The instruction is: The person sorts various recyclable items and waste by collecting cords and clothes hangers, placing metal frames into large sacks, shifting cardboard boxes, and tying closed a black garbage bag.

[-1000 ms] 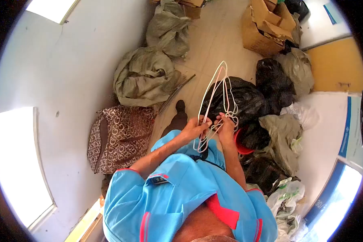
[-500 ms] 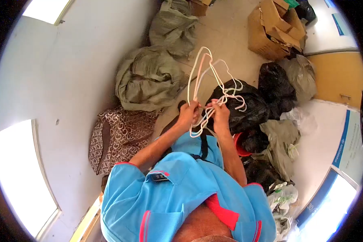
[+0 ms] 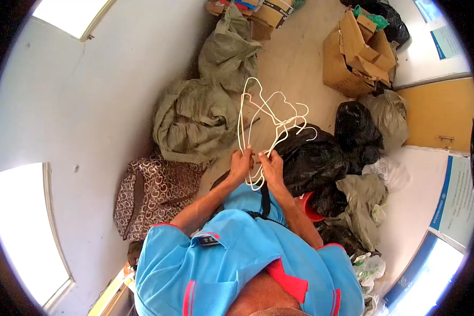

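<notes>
Several white wire clothes hangers are bunched together in front of my body, with their hooks pointing right. My left hand is closed round the long bars on the left side. Close beside it, my right hand pinches the wires on the other side, thumb and fingers pressed together. The hangers' lower ends stick out below and between both hands. Under the hooks lies a large black plastic bag; I cannot tell from above how high the hangers hang over it.
Grey-green woven sacks and a brown patterned bag line the left wall. On the right stand an opened cardboard box, more black bags, a red bucket and a grey plastic bag. Tiled floor runs between.
Both hands have come down and slightly left, nearer my body, with the hangers in them. The hangers' loops and hooks have spread a little differently. My view has tilted slightly upward.
</notes>
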Available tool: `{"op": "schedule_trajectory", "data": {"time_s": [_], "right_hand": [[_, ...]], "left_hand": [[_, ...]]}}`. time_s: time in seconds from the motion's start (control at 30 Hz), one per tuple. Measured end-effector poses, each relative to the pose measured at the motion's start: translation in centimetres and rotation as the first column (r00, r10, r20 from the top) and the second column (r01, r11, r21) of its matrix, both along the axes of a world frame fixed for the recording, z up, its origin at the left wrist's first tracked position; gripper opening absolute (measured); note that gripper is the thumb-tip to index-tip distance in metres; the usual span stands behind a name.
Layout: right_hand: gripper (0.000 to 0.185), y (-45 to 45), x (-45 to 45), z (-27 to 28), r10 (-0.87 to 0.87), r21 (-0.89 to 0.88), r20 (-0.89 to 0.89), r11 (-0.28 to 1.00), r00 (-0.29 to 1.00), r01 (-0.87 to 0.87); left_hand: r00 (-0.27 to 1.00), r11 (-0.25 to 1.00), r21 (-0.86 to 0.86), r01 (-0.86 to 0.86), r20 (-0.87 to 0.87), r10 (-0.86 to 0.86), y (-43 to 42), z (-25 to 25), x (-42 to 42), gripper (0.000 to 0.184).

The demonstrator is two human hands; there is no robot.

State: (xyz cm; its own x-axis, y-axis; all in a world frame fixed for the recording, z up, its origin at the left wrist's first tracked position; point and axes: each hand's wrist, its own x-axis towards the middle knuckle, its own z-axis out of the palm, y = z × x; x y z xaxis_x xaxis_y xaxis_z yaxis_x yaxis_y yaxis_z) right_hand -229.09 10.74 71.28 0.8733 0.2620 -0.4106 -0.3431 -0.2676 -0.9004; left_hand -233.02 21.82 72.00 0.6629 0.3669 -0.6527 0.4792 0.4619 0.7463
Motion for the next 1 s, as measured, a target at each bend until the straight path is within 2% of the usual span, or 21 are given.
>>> {"op": "schedule_trajectory", "data": {"time_s": [0.07,0.1,0.17,0.2,0.23,0.3,0.33,0.37,0.47,0.5,0.57,0.63,0.7,0.77,0.8,0.87,0.9,0.97,1.0], "right_hand": [[0.014,0.3,0.2,0.1,-0.002,0.019,-0.008,1.0,1.0,0.002],[0.013,0.5,0.1,0.3,-0.043,0.076,-0.055,0.996,0.998,0.047],[0.012,1.0,-0.1,0.4,-0.098,0.19,-0.109,0.975,0.989,0.118],[0.012,1.3,0.0,0.8,-0.091,0.186,-0.117,0.976,0.989,0.111],[0.012,1.5,0.1,1.5,-0.11,0.193,-0.148,0.972,0.983,0.138],[0.012,1.7,0.0,2.1,-0.135,0.249,-0.211,0.951,0.968,0.186],[0.014,1.5,0.4,1.9,-0.154,0.163,-0.258,0.966,0.954,0.2],[0.014,1.3,0.8,1.7,-0.172,0.177,-0.295,0.957,0.94,0.231],[0.013,0.0,1.8,1.2,-0.222,0.186,-0.406,0.93,0.887,0.318],[0.013,-0.6,2.0,0.9,-0.221,0.193,-0.404,0.928,0.888,0.319],[0.012,-1.5,2.2,0.4,-0.237,0.155,-0.408,0.934,0.882,0.322],[0.013,-2.0,2.5,0.6,-0.241,0.087,-0.397,0.951,0.886,0.297],[0.016,-3.1,2.7,-0.9,-0.217,0.05,-0.362,0.967,0.906,0.251],[0.018,-3.8,2.8,-1.1,-0.179,-0.022,-0.366,0.983,0.913,0.183],[0.019,-4.2,2.8,-1.2,-0.157,-0.031,-0.362,0.987,0.919,0.156],[0.019,-4.8,3.0,-1.9,-0.145,-0.066,-0.402,0.989,0.904,0.129],[0.019,-5.1,2.8,-2.4,-0.142,-0.095,-0.436,0.989,0.889,0.112],[0.019,-6.0,2.9,-3.5,-0.095,-0.088,-0.459,0.994,0.883,0.061],[0.019,-6.4,2.9,-4.0,-0.067,-0.086,-0.475,0.996,0.877,0.03]], "left_hand": [[0.998,0.998,-0.065,0.018,0.053,-0.014,-0.1,-1.6,-0.2,0.037],[0.998,0.998,0.03,0.054,0.038,-0.055,0.1,0.1,0.1,0.037],[0.997,0.998,-0.001,0.061,0.038,-0.06,-0.2,-2.5,0.0,0.038],[0.997,0.997,-0.023,0.067,0.047,-0.066,0.1,-2.7,0.0,0.038],[0.975,0.975,0.046,0.217,-0.048,-0.215,0.7,-1.9,0.0,0.041],[0.961,0.962,-0.023,0.273,-0.034,-0.273,0.8,-3.3,-0.2,0.041],[0.951,0.951,-0.049,0.306,-0.024,-0.308,1.0,-3.4,0.1,0.042],[0.945,0.944,-0.076,0.322,-0.026,-0.325,0.8,-5.0,0.2,0.046],[0.893,0.839,-0.345,0.42,-0.007,-0.45,2.5,-4.9,0.4,0.054],[0.897,0.843,-0.346,0.411,-0.01,-0.441,3.5,-5.8,0.2,0.054],[0.92,0.877,-0.356,0.323,-0.098,-0.379,5.9,-9.8,-0.5,0.053],[0.988,0.89,-0.454,-0.036,-0.153,-0.038,9.5,-15.8,-1.6,0.05],[0.97,0.921,-0.307,-0.24,-0.113,0.215,13.2,-19.9,-2.1,0.051],[0.941,0.92,-0.233,-0.315,-0.201,0.272,16.9,-24.6,-1.5,0.056],[0.936,0.914,-0.238,-0.329,-0.212,0.282,17.5,-25.2,-0.5,0.056],[0.941,0.959,-0.031,-0.282,-0.202,0.27,19.2,-24.2,1.4,0.063],[0.935,0.955,-0.03,-0.294,-0.216,0.281,19.4,-23.4,2.2,0.063],[0.854,0.855,-0.108,-0.507,-0.195,0.482,19.2,-22.5,5.4,0.066],[0.839,0.847,-0.063,-0.528,-0.196,0.508,19.4,-23.7,6.8,0.069]]}}
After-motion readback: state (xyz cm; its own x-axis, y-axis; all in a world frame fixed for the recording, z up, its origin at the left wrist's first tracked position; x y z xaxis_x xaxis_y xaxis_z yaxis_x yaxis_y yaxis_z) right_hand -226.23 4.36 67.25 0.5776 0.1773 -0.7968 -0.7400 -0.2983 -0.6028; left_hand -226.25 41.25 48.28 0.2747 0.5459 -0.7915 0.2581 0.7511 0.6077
